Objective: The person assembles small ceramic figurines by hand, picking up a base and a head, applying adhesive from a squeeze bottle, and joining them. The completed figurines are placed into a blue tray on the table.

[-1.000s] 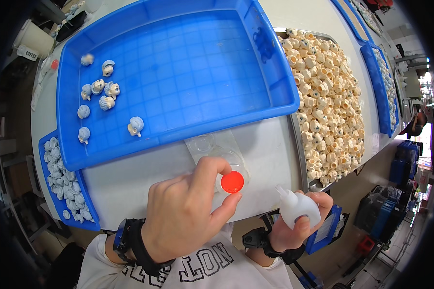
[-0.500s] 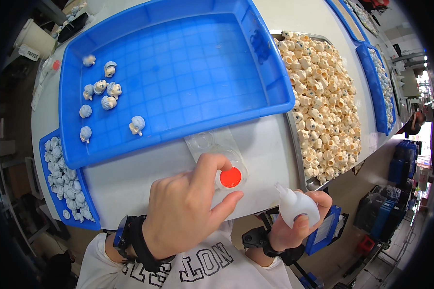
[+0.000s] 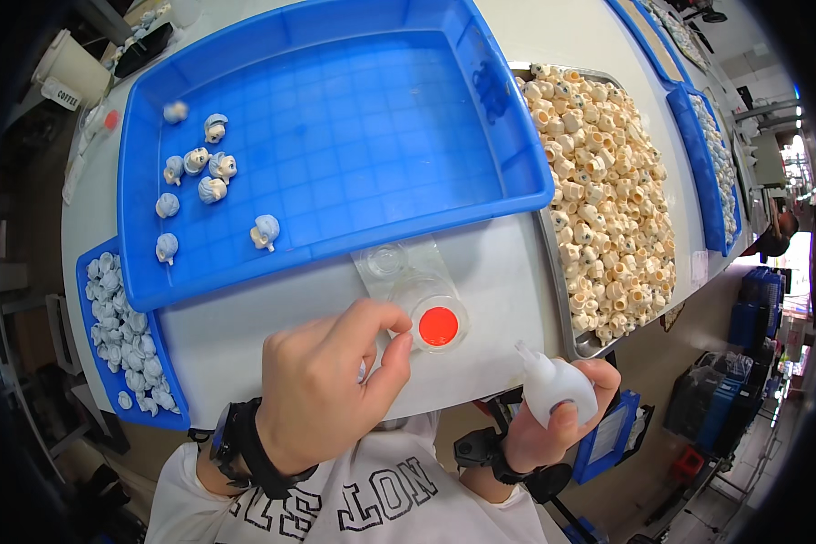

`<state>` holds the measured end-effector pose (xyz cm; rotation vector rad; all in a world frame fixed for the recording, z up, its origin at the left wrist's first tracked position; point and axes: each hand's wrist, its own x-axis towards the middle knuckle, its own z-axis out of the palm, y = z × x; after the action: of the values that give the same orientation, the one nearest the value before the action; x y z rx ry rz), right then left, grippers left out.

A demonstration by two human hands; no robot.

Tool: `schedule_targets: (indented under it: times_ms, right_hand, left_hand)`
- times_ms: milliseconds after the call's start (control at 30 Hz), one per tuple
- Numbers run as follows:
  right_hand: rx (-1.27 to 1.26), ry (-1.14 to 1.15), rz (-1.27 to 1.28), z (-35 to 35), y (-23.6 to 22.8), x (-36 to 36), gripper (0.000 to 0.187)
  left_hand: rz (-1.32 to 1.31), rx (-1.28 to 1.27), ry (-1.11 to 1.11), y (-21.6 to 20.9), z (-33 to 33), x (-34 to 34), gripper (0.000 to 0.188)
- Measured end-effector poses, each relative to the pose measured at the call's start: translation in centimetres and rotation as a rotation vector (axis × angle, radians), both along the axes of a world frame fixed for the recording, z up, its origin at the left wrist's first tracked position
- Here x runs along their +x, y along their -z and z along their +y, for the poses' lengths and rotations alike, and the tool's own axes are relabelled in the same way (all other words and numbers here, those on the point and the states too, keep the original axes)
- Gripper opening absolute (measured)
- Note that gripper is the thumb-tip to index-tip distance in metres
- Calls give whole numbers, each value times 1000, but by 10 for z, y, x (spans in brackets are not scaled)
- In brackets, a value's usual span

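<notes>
My left hand (image 3: 331, 390) is curled just left of a small clear round cup with a bright red disc (image 3: 439, 326) in it. Its thumb and forefinger bend toward each other, and a bit of a small pale blue piece (image 3: 363, 370) shows between the fingers; the rest of it is hidden. My right hand (image 3: 562, 422) grips a white squeeze bottle (image 3: 556, 388), its narrow nozzle pointing up and to the left. Beyond the cup lies a clear plastic piece (image 3: 385, 260) with round hollows.
A large blue tray (image 3: 335, 240) with several small doll heads (image 3: 212, 189) fills the back. At left, a smaller blue tray (image 3: 174, 399) holds pale blue hair pieces (image 3: 122, 335). A metal tray (image 3: 558, 272) heaped with cream face pieces (image 3: 607, 199) stands at right.
My left hand has drawn back left from the red disc and its fingers have curled in. The right hand with the bottle has hardly moved.
</notes>
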<state>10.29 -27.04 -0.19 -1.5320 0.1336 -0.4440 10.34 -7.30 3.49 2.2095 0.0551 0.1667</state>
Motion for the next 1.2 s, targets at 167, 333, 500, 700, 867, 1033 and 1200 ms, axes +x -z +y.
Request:
schedule_targets:
  times_ms: [167, 333, 500, 700, 867, 1033, 1200]
  right_hand:
    - [8, -32, 18, 1, -3, 1, 55]
    - [-14, -1, 3, 1, 2, 2, 56]
    - [41, 10, 76, 2, 17, 9, 55]
    - [292, -138, 244, 16, 10, 13, 59]
    - [251, -86, 227, 20, 12, 13, 58]
    - [217, -108, 183, 17, 13, 14, 56]
    - [98, -87, 136, 6, 20, 8, 55]
  left_hand:
    - [15, -27, -24, 0, 0, 5, 13]
    - [65, -61, -41, 3, -1, 6, 14]
    - [95, -94, -34, 3, -1, 7, 14]
    - [101, -106, -31, 3, -2, 9, 14]
    - [123, -154, -38, -1, 0, 7, 14]
    - [18, -138, -41, -10, 2, 1, 18]
    - [47, -236, -14, -17, 11, -14, 22]
